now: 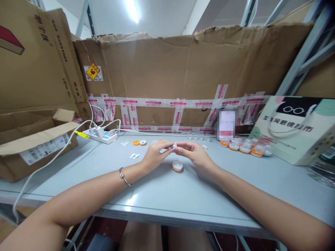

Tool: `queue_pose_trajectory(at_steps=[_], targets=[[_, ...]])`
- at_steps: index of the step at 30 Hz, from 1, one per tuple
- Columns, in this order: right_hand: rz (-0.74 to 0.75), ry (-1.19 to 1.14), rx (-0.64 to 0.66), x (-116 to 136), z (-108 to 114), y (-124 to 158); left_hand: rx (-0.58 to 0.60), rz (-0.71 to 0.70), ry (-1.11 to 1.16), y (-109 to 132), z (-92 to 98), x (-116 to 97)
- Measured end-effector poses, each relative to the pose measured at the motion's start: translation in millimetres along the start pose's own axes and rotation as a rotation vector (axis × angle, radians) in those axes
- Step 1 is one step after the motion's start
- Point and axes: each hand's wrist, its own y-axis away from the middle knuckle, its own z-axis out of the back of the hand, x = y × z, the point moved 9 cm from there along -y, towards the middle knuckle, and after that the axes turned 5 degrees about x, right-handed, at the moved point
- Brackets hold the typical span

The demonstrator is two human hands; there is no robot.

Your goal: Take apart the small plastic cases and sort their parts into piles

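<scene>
My left hand (156,154) and my right hand (193,154) meet above the middle of the table. Between their fingertips they pinch one small white part (175,145), too small to name. Just below sits a round container (177,166) with a white inside and an orange base. Beyond my left hand lie an orange ring (136,143) and a white-and-orange round piece (142,142). Small white discs (134,156) rest left of my left hand, with another group of white pieces (125,143) farther back. Other small parts are partly hidden behind my hands.
Orange-and-clear round containers (245,146) cluster at the right, near a paper bag (290,132) and a clear bottle (323,167). Clear cups (200,136) line the back. A power strip (103,135) with white cables and an open cardboard box (34,139) stand left. Taped cardboard (167,69) walls the back.
</scene>
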Motion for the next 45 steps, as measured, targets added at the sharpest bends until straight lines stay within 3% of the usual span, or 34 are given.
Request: queue_pose_trajectory(at_steps=[8,15,33,40,45], targets=[[-0.019,0.121,-0.013,1,2,1,0.024,-0.215,-0.259,3,-6.4,-10],[0.043,0.195,-0.03,4,3,3,0.004,-0.311,-0.351,5,-7.4,-22],[-0.06,-0.063,-0.075,-10,6,2,0.06,-0.27,-0.335,6,-11.6,-16],[-0.111,-0.115,-0.047,-16,5,2,0.061,-0.242,-0.195,2,-6.4,-18],[-0.119,-0.1,-0.06,-14,5,1,0.052,-0.134,-0.065,1,-2.9,-10]])
